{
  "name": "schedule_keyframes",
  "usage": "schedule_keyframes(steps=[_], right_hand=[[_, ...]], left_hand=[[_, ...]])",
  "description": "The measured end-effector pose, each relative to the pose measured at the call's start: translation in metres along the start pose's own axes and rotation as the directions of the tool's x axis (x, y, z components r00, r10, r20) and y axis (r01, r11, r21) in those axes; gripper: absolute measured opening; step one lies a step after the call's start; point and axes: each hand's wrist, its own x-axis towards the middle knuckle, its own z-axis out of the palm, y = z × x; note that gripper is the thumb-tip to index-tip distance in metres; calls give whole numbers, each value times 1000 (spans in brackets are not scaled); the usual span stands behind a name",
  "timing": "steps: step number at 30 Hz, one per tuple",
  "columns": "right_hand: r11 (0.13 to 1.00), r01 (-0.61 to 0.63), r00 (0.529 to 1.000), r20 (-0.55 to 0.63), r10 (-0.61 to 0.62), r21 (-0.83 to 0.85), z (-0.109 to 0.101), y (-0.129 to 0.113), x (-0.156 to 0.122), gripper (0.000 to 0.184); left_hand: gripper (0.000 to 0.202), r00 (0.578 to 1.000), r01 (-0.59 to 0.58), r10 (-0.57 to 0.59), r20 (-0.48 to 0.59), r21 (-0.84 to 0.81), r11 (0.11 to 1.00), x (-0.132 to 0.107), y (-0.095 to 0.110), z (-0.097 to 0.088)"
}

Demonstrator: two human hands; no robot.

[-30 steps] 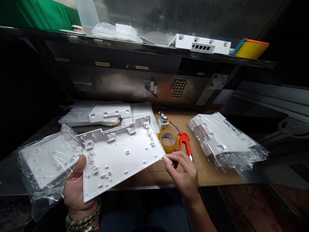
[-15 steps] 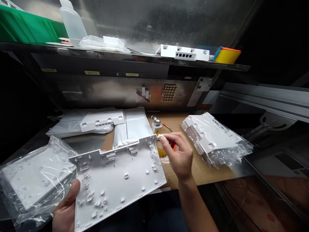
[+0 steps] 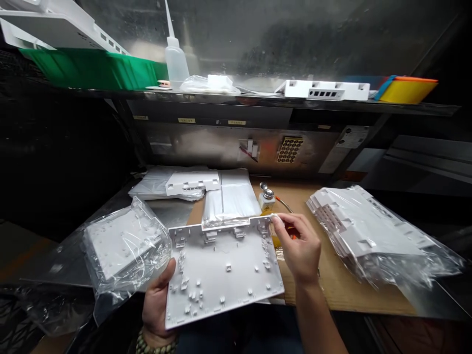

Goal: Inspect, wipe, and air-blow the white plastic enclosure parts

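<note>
A white plastic housing cover (image 3: 239, 275), its inner side with small clips and posts facing me, is held tilted above the bench's front edge. My left hand (image 3: 158, 302) grips its left edge, thumb on the inner face and fingers hidden behind. At the cover's upper right corner, my right hand (image 3: 300, 243) pinches a small white wad (image 3: 275, 219), like a cloth or wipe, against the edge. Just behind that hand stands a small white dispenser bottle (image 3: 267, 199) with its metal lid raised. An orange-tipped tool lies beside it, partly hidden by the fingers.
Bagged white covers lie left (image 3: 118, 241) and a bagged stack (image 3: 354, 221) lies right on cardboard (image 3: 342, 290). Flat clear bags (image 3: 232, 194) and another white housing (image 3: 191, 182) sit behind. The shelf above holds a green bin (image 3: 99, 71), squeeze bottle (image 3: 177, 61) and yellow container (image 3: 409, 91).
The view has turned left, so everything sits farther right. The cover looks smaller and more level. My right hand stays at its upper right corner with the wad; the left keeps its grip.
</note>
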Motion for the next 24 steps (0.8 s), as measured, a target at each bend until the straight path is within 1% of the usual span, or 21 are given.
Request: schedule_keyframes(steps=[3, 6, 8, 9, 12, 14, 16, 18, 19, 20, 21, 22, 24], right_hand=[[1000, 12, 1000, 15, -11, -19, 1, 5, 2, 9], [998, -31, 998, -56, 28, -47, -2, 9, 7, 11], [996, -82, 991, -113, 78, -33, -6, 9, 9, 13], [996, -93, 988, -122, 91, -15, -7, 8, 9, 13], [998, -55, 997, -60, 56, 17, -10, 6, 7, 12], [999, -45, 999, -2, 45, -19, -12, 10, 6, 12], [994, -81, 997, -6, 81, -80, -13, 16, 7, 14], [990, -101, 994, -48, 96, -100, -13, 17, 8, 15], [993, -88, 995, -57, 84, -83, -12, 14, 8, 15], [997, -61, 997, -45, 58, -54, -9, 7, 8, 13], [1000, -21, 1000, -18, 20, -21, -5, -3, 7, 11], [1000, 24, 1000, 18, -24, 12, 0, -16, 5, 8], [991, 109, 989, 88, -116, 73, 12, -43, 0, 6]], left_hand=[[63, 999, 34, -34, 41, 7, 999, 0, 0, -2], [69, 996, 51, -50, 68, -16, 999, -3, 1, -6], [77, 994, 68, -64, 84, -42, 997, -5, 1, -9], [79, 992, 80, -74, 99, -54, 995, -6, 0, -10], [78, 986, 98, -88, 145, -67, 993, -4, 0, -11], [72, 990, 75, -67, 127, -58, 995, -1, -1, -9], [64, 997, 19, -16, 73, -39, 999, 2, -2, -5], [54, 997, -70, 70, -33, -5, 998, 4, -5, 0], [51, 988, -113, 115, -101, 21, 993, 5, -7, 2], [52, 972, -145, 151, -179, 46, 988, 6, -10, 5], [58, 951, -157, 169, -260, 67, 985, 7, -15, 7], [66, 928, -150, 168, -333, 78, 986, 9, -20, 10], [79, 890, -118, 139, -435, 76, 990, 15, -32, 16]])
